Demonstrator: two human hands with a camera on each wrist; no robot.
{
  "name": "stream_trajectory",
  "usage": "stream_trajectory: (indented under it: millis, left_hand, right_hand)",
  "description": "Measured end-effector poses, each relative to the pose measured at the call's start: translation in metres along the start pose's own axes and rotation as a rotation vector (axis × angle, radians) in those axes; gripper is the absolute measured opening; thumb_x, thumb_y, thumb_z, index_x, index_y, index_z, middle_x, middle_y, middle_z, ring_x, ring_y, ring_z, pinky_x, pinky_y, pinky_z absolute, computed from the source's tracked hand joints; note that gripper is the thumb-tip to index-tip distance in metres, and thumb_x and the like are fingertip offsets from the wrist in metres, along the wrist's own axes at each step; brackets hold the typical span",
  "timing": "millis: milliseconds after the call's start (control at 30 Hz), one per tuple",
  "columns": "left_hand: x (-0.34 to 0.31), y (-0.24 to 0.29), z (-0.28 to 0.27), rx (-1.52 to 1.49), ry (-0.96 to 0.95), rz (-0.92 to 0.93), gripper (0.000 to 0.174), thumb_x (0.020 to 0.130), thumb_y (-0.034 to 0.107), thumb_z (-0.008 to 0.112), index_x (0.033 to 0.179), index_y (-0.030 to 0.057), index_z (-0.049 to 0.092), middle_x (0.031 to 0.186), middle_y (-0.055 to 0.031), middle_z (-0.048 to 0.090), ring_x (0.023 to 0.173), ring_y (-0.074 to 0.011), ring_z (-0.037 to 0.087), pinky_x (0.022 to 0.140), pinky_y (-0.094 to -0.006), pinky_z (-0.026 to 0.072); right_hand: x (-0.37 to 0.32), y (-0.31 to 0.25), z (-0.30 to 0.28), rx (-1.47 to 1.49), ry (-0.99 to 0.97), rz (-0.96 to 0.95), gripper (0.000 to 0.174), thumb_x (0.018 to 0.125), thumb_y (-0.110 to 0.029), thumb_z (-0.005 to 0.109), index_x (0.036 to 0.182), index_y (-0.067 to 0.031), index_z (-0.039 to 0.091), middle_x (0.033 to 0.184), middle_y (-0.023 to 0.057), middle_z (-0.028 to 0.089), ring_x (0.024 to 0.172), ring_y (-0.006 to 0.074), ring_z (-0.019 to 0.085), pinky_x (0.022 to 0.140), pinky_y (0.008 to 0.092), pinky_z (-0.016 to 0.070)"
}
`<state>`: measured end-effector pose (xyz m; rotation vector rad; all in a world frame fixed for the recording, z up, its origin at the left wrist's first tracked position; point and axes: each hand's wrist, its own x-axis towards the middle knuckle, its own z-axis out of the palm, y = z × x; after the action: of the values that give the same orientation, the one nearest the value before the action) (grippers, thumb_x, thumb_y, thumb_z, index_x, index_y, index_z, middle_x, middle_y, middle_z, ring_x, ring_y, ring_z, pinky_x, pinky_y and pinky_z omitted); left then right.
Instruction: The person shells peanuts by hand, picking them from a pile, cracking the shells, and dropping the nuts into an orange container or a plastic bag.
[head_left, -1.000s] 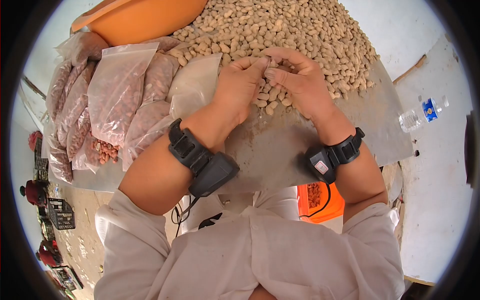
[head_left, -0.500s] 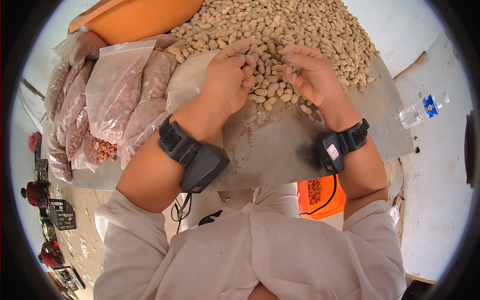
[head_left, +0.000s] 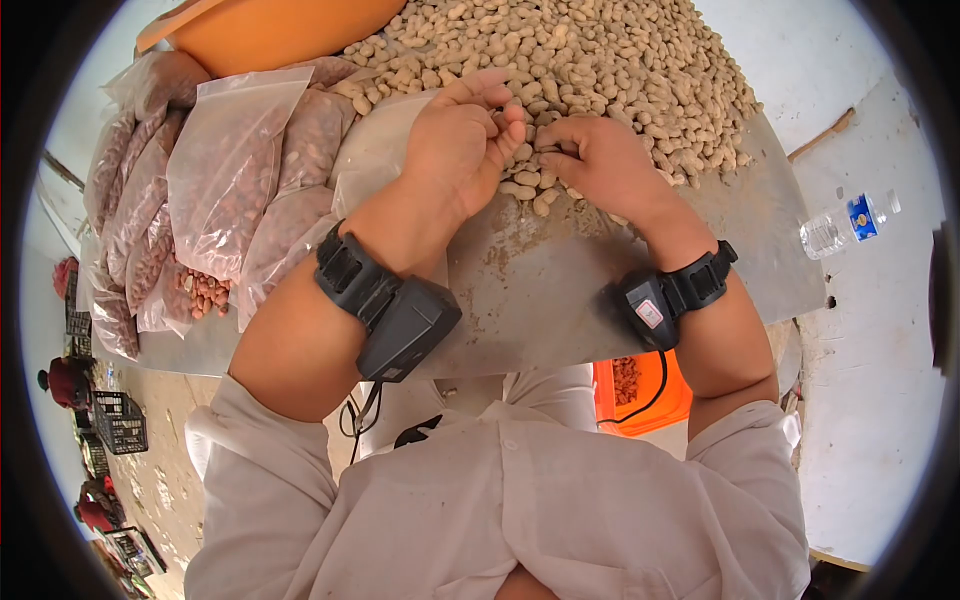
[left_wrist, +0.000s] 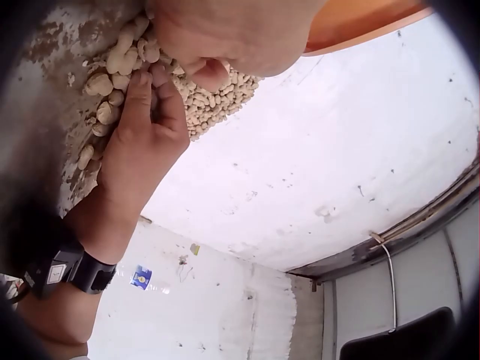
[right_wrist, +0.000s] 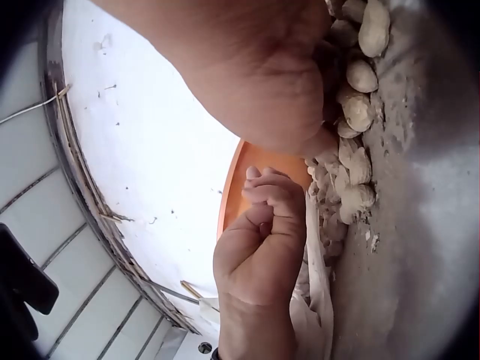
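Unshelled peanuts (head_left: 640, 60) lie heaped on the metal tabletop (head_left: 540, 290). The left hand (head_left: 455, 145) is held over the near edge of the heap, palm partly turned up, fingers curled; the right wrist view shows this left hand (right_wrist: 262, 247) with its fingers folded in, and nothing held can be made out. To its right, the right hand (head_left: 612, 168) reaches down into the near peanuts. In the left wrist view the right hand (left_wrist: 142, 146) has thumb and forefinger close together, pinching a peanut mostly hidden by the fingertips. The hands are apart.
Plastic bags of red kernels (head_left: 225, 180) lie on the left, beside a flat clear bag (head_left: 375, 150). An orange basin (head_left: 280, 35) stands at the back left. A plastic bottle (head_left: 825, 237) is at the right; an orange container (head_left: 655, 400) sits below the table edge.
The hands were together at the heap a second ago, then parted. Since then the right hand has turned palm down and moved its fingertips left onto the near peanuts; the left has turned its palm up.
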<state>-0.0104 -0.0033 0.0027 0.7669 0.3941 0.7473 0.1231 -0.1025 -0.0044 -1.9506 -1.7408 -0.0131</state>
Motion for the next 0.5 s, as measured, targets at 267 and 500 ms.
stream_trajectory:
  millis: [267,500]
  left_hand:
    - [0.002,-0.006,-0.008,0.047,-0.141,-0.094,0.018,0.088,0.006,0.05,0.105,0.0007,0.053,0.077,-0.0029,0.054,0.054,-0.0062,0.042,0.043,-0.0162,0.033]
    - [-0.008,-0.013,0.002,0.374,-0.197,0.131,0.027,0.082,0.012,0.064,0.106,0.0022,0.058,0.078,0.0013,0.058,0.051,-0.0024,0.038,0.043,-0.0163,0.0276]
  right_hand:
    - [0.004,0.011,-0.007,1.253,0.102,0.123,0.012,0.086,-0.011,0.055,0.092,-0.0021,0.06,0.079,0.006,0.062,0.059,0.009,0.052,0.049,0.0209,0.0379]
    - [0.002,0.003,-0.003,1.615,0.092,0.174,0.014,0.083,-0.007,0.059,0.096,-0.0012,0.059,0.083,0.0066,0.063,0.052,0.0078,0.044,0.045,0.0195,0.0338]
